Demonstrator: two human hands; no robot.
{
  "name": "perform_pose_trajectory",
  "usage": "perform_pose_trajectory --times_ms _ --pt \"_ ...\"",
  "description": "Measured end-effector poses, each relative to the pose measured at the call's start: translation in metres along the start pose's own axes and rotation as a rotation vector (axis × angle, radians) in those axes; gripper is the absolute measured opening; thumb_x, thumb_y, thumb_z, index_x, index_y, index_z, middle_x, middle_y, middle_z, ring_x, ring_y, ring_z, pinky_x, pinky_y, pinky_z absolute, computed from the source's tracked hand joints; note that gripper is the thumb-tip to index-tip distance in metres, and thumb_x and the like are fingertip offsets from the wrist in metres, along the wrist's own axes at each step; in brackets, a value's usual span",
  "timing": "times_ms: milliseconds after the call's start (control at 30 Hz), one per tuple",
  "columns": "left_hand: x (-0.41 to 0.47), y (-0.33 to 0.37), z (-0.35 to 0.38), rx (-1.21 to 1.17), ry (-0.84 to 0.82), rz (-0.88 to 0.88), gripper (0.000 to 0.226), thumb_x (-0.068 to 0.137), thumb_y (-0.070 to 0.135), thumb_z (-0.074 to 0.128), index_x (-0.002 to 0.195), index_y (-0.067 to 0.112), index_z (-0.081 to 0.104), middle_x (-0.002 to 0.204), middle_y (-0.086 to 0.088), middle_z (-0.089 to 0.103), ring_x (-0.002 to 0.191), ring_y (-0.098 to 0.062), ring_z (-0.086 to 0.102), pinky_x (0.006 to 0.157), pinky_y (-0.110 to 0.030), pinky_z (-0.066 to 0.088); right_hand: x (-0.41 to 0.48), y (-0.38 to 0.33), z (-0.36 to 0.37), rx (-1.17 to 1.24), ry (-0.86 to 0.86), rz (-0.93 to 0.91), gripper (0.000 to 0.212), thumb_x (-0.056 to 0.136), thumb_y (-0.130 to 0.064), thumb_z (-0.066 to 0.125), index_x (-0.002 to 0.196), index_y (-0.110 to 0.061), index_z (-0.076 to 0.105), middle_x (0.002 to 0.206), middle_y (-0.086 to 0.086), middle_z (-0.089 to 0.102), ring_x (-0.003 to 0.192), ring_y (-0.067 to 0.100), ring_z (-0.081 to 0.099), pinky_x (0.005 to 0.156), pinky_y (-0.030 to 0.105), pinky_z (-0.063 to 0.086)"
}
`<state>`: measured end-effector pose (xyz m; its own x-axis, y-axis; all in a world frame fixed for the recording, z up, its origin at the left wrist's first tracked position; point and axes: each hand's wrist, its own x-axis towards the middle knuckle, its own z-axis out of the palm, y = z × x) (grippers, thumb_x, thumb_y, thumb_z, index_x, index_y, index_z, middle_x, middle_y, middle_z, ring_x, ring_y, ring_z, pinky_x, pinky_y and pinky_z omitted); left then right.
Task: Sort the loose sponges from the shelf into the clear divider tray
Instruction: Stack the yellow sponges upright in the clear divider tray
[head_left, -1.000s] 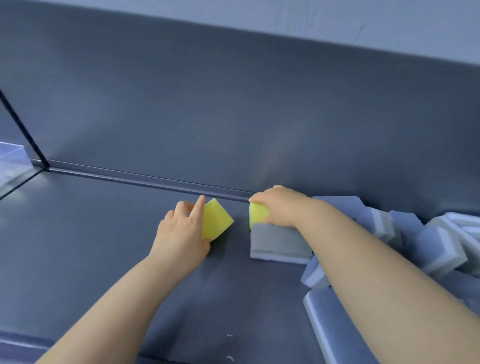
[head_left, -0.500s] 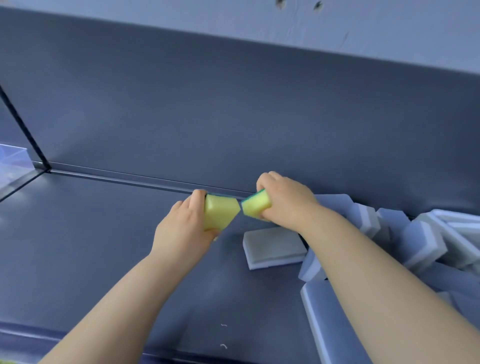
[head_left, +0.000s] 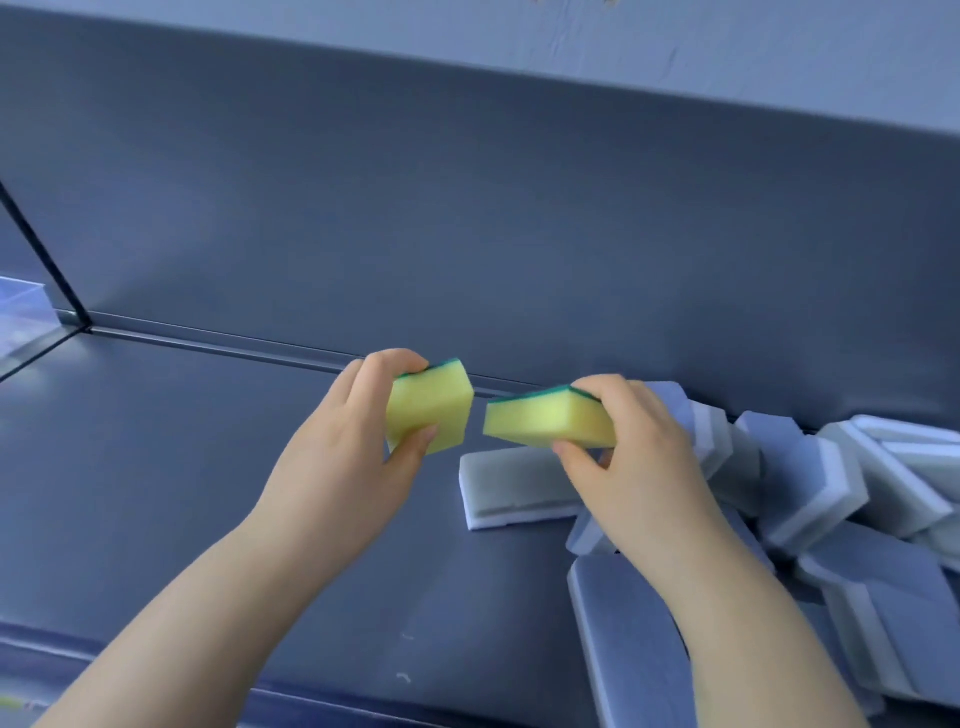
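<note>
Left yellow sponge (head_left: 431, 410) and right yellow sponge (head_left: 545, 423), each with a green scouring layer on top, are held above the shelf (head_left: 182, 467) with their corners nearly meeting. Left hand (head_left: 343, 467) grips the first and right hand (head_left: 639, 467) the second, fingers over, thumb under. A flat grey-and-white sponge (head_left: 514, 488) lies below, grey sponge pile (head_left: 831, 493) to the right. Clear tray (head_left: 21, 312) at far left.

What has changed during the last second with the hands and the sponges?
The left hand raised the left sponge and the right hand the right sponge off the shelf, turning them; green backs now show. Both grips held. The flat grey sponge and the grey pile stayed put.
</note>
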<state>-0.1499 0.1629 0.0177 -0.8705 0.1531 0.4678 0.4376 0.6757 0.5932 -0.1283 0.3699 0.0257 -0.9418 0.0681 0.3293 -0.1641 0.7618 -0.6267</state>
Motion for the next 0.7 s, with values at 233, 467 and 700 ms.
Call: perform_pose_trajectory --times_ms 233,467,700 --pt "-0.021 -0.014 -0.019 0.12 0.007 0.046 0.045 0.076 0.007 0.066 0.095 0.033 0.035 0.085 0.019 0.043 0.075 -0.009 0.041 0.056 -0.017 0.036 -0.022 -0.018 0.018 0.038 -0.018 0.02 0.035 0.079 -0.022 0.069 0.102 -0.037 0.047 0.095 -0.02 0.052 0.089 -0.008 0.045 0.071 0.0 0.033" --pt "-0.052 -0.075 -0.085 0.08 -0.057 0.09 0.053 0.083 0.014 0.066 0.119 0.043 0.04 0.101 0.019 0.04 0.084 -0.005 0.046 0.068 -0.007 0.039 -0.037 -0.095 0.077 0.063 0.002 -0.112 0.036 0.075 -0.015 0.073 0.104 -0.032 0.059 0.096 -0.019 0.054 0.084 -0.01 0.046 0.071 0.002 0.032" --pt "-0.098 -0.159 -0.204 0.207 -0.005 0.102 0.041 0.082 0.05 0.054 0.12 0.039 0.043 0.101 0.022 0.04 0.082 -0.003 0.045 0.061 -0.007 0.035 -0.06 -0.208 0.161 0.054 0.02 -0.219 0.04 0.077 -0.019 0.072 0.112 -0.033 0.059 0.103 -0.021 0.054 0.09 -0.004 0.047 0.073 0.003 0.034"
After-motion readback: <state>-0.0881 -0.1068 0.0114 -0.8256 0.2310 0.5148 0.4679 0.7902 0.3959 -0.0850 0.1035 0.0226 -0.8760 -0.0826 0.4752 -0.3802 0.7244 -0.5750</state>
